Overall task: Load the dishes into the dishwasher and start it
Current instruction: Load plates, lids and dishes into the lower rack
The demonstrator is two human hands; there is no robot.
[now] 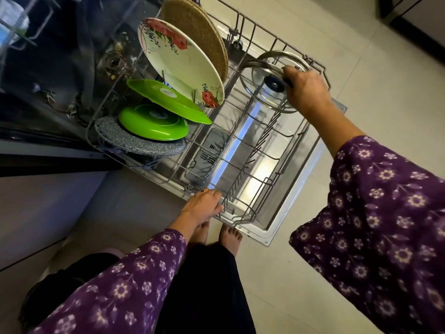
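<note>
Glass lid tilted in rack corner; floral plate upright; green plates leaning.

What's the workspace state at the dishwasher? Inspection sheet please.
Surface: open dishwasher door, rack pulled out over it.
Job's things: floral plate and brown round plate upright; green plate, green dish and grey speckled dish tilted; glass lid at the rack's far right corner.
Clutter: nothing seen.
Grippers: right hand grips the lid's knob; left hand holds the rack's near rim.
Cables: nothing seen.
Surroundings: tiled floor, bare feet, cabinet front.
</note>
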